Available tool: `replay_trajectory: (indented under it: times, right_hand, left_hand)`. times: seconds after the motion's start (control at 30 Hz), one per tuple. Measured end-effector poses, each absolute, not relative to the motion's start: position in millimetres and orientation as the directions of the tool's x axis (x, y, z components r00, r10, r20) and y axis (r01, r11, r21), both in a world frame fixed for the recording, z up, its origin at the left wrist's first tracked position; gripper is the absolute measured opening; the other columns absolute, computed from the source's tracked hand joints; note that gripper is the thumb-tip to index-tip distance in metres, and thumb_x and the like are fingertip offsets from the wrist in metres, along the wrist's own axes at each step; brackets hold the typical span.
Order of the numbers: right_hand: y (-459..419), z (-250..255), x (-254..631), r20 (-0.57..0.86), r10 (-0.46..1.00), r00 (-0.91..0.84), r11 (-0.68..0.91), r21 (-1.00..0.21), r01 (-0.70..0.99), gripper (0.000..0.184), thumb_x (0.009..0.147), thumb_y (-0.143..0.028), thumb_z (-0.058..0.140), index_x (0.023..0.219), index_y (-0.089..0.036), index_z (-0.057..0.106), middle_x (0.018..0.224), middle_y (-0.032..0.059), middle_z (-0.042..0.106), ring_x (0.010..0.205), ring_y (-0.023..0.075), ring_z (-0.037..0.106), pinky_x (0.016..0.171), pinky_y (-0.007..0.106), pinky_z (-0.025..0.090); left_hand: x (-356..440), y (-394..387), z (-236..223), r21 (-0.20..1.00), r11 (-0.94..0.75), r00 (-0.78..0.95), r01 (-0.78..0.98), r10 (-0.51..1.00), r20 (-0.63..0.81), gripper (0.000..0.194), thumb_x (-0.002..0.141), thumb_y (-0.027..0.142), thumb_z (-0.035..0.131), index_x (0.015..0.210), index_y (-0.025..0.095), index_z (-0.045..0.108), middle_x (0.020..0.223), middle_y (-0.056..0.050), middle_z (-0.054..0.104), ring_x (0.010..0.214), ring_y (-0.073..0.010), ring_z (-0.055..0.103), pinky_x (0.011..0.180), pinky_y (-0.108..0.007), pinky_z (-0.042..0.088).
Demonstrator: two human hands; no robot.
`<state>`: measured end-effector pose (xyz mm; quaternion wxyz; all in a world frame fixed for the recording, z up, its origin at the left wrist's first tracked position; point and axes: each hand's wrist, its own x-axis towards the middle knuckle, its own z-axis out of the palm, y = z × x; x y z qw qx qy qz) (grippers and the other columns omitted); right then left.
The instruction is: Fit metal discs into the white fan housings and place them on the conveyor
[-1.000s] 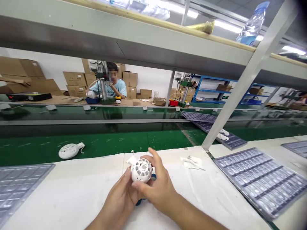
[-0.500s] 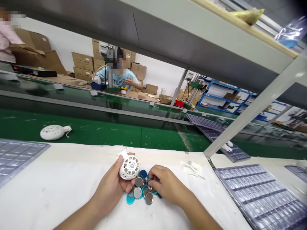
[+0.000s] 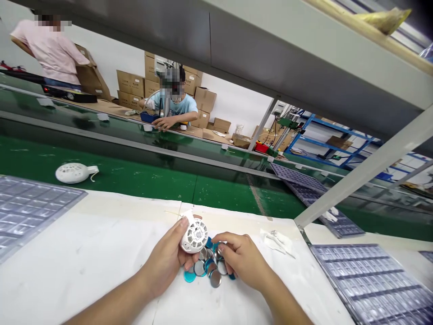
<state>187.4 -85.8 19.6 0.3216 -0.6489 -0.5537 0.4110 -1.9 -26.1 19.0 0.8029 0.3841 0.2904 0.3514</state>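
My left hand grips a small round white grille part and holds it tilted just above the white work surface. Right beside it lies a heap of several round discs, some silver, some blue. My right hand rests on that heap with its fingers curled and pinching at a disc. A second white grille part lies on the green conveyor belt at the far left.
Clear plastic trays with small cells lie at the left and right. A grey slanted post rises at the right, under an overhead shelf. Across the belt a seated person and a standing person work near cardboard boxes.
My right hand let go of the white part and dropped onto the disc heap, which is now uncovered. The left hand keeps the part. The view has swung left.
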Motion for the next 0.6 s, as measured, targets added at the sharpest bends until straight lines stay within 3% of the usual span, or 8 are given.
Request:
replay_trajectory:
  times: [0.07,0.2,0.37,0.47,0.53,0.6]
  right_hand:
    - [-84.9,18.1,187.6,-0.191,0.980,0.054,-0.199,-0.926,0.322,0.019,0.085,-0.035,0.056,0.088,-0.020,0.065,0.044,-0.0066,0.057,0.034,0.0099,0.047,0.040,0.020,0.038]
    - [-88.0,24.3,189.5,-0.121,0.993,-0.010,-0.121,-0.993,-0.012,0.034,0.082,-0.051,0.064,0.080,-0.019,0.055,0.058,0.0010,0.068,0.044,0.0132,0.058,0.045,0.024,0.044]
    - [-95.7,36.0,191.6,-0.005,0.999,0.041,-0.009,-0.996,0.091,0.035,0.083,-0.050,0.066,0.074,-0.017,0.060,0.046,-0.0069,0.047,0.041,0.0071,0.038,0.043,0.020,0.029]
    - [-97.5,38.0,189.6,-0.013,1.000,0.008,-0.014,-0.996,0.085,0.034,0.084,-0.050,0.067,0.075,-0.018,0.060,0.057,-0.0018,0.058,0.051,0.0110,0.052,0.051,0.023,0.039]
    - [-97.4,37.7,187.7,-0.080,0.994,-0.069,-0.081,-0.997,0.000,0.030,0.083,-0.048,0.068,0.085,-0.019,0.058,0.077,0.0040,0.070,0.065,0.0159,0.064,0.061,0.027,0.048]
    - [-96.8,37.2,186.8,-0.136,0.986,-0.093,-0.140,-0.989,-0.038,0.030,0.083,-0.046,0.068,0.092,-0.020,0.056,0.089,0.0072,0.073,0.074,0.0191,0.068,0.066,0.030,0.050]
  left_hand:
    - [-1.9,-26.1,18.8,0.823,0.457,0.586,-0.338,0.786,-0.195,0.050,0.091,0.057,0.046,0.124,0.019,0.047,0.055,0.000,0.062,0.042,-0.0117,0.045,0.044,-0.022,0.037]
    - [-2.7,-27.1,18.9,0.832,0.440,0.597,-0.337,0.783,-0.173,0.046,0.091,0.056,0.047,0.121,0.022,0.048,0.061,0.001,0.062,0.045,-0.0118,0.048,0.045,-0.023,0.039]
    - [-5.4,-29.1,20.3,0.813,0.458,0.651,-0.358,0.747,-0.134,0.045,0.090,0.047,0.056,0.128,0.027,0.042,0.082,-0.003,0.066,0.064,-0.0171,0.060,0.059,-0.029,0.047]
    - [-5.7,-29.8,20.5,0.817,0.440,0.683,-0.373,0.726,-0.080,0.042,0.092,0.042,0.054,0.128,0.025,0.042,0.084,-0.005,0.066,0.071,-0.0200,0.061,0.066,-0.033,0.048]
    - [-5.5,-30.0,20.8,0.821,0.439,0.679,-0.365,0.729,-0.088,0.040,0.093,0.042,0.050,0.128,0.023,0.041,0.082,-0.006,0.067,0.068,-0.0206,0.061,0.064,-0.034,0.047]
    - [-5.6,-29.8,21.6,0.821,0.444,0.657,-0.359,0.745,-0.116,0.040,0.094,0.042,0.047,0.128,0.023,0.039,0.080,-0.006,0.068,0.064,-0.0204,0.061,0.061,-0.033,0.046]
